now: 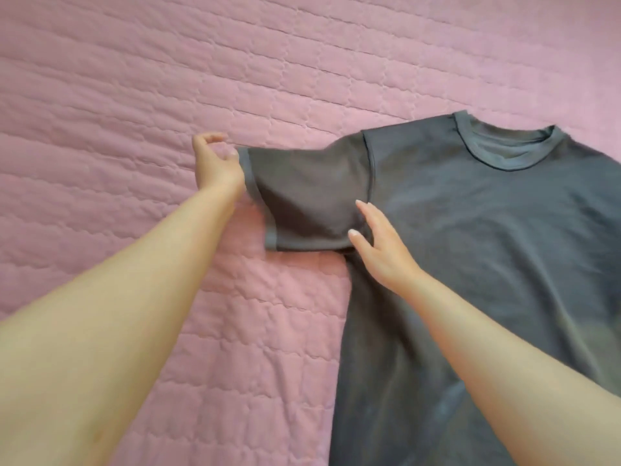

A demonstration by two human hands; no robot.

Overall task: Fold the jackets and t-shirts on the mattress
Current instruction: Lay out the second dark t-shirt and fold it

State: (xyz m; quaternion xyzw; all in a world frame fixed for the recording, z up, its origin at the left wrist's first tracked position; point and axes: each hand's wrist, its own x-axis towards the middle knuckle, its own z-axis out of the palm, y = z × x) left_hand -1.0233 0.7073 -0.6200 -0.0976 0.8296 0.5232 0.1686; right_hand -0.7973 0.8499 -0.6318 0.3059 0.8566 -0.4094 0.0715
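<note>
Right hand [379,243] presses grey t-shirt [487,230] (spread flat).

A grey t-shirt [487,247] lies spread on the pink quilted mattress [134,95], the right hand [379,243] pressing flat at its armpit while the left hand [216,163], fingers curled, touches the outstretched sleeve [302,196] at the cuff.
</note>
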